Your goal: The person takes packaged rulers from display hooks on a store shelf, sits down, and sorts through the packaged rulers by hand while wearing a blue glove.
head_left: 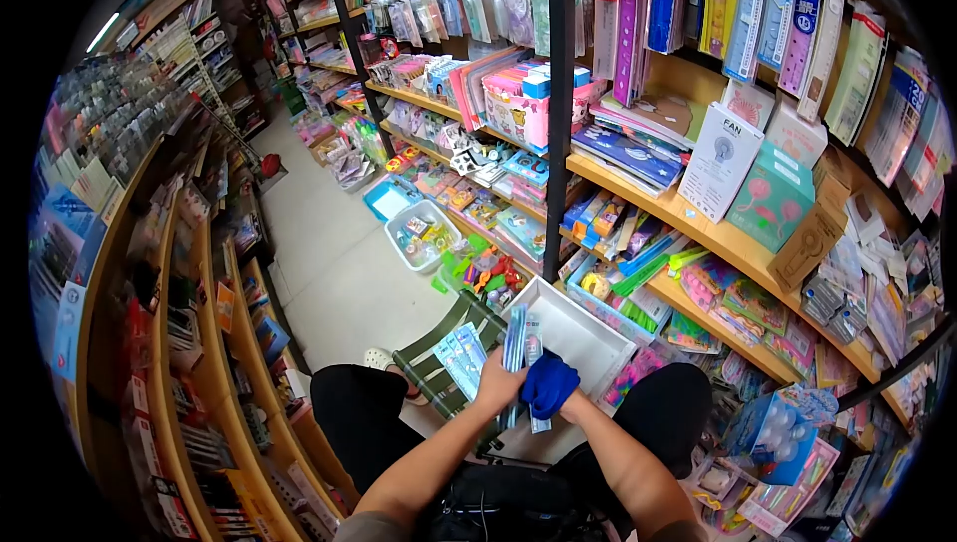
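My left hand [497, 383] is closed around a small stack of slim blue packets [514, 341], held upright over my lap. Its neighbour, my right hand [572, 406], grips a bunched dark blue cloth [549, 384] against the right side of these packets; most of its fingers are hidden by the cloth. More light blue packets [461, 360] lie on a green slatted folding stool [424, 351] in front of my knees. A shallow white tray [610, 351] sits just beyond my right hand, its inside mostly bare.
Shelves with boxes, including a white fan box [720, 161], rise on the right. On the floor ahead are a white bin [424, 235] of small goods, a blue tray [392, 199] and colourful plastic toys [483, 271]. Tiered wooden racks [214, 343] line the left aisle.
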`<move>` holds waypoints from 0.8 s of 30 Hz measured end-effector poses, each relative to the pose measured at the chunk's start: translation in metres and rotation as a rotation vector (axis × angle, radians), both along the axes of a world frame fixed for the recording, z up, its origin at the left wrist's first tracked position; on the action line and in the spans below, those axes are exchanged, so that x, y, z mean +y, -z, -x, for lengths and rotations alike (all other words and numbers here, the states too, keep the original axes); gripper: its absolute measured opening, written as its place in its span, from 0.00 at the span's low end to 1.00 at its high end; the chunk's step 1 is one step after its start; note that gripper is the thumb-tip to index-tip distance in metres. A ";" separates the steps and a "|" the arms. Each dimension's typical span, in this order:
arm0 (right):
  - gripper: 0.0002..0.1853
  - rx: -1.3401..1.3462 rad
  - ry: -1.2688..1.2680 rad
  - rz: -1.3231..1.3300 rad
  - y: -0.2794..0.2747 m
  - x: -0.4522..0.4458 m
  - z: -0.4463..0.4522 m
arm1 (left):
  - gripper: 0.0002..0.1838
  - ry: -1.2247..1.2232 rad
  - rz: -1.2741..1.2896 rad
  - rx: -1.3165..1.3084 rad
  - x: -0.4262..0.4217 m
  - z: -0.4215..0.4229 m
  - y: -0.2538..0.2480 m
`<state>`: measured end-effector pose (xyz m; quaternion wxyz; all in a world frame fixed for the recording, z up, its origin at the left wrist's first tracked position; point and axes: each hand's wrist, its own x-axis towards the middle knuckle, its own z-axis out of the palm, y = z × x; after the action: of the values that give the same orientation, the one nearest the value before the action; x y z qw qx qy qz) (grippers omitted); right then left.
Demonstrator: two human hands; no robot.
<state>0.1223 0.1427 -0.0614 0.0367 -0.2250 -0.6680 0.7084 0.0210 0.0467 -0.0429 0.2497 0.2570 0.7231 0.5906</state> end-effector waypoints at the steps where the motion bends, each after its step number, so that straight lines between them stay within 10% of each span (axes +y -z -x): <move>1: 0.13 0.011 0.038 0.029 0.002 0.003 -0.002 | 0.18 -0.033 -0.015 -0.064 0.003 0.001 0.009; 6: 0.10 -0.025 0.165 0.452 0.026 0.013 -0.008 | 0.17 -0.157 -0.079 -0.108 0.012 -0.001 -0.027; 12: 0.14 -0.104 -0.010 0.260 0.006 0.005 -0.017 | 0.13 -0.446 -0.141 -0.088 0.012 0.045 -0.024; 24: 0.09 0.027 0.118 0.220 0.016 -0.001 -0.005 | 0.16 -0.055 0.024 -0.067 0.003 0.011 -0.022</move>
<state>0.1273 0.1412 -0.0773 0.0625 -0.2570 -0.5712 0.7771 0.0097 0.0497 -0.0212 0.2606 0.2138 0.7282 0.5968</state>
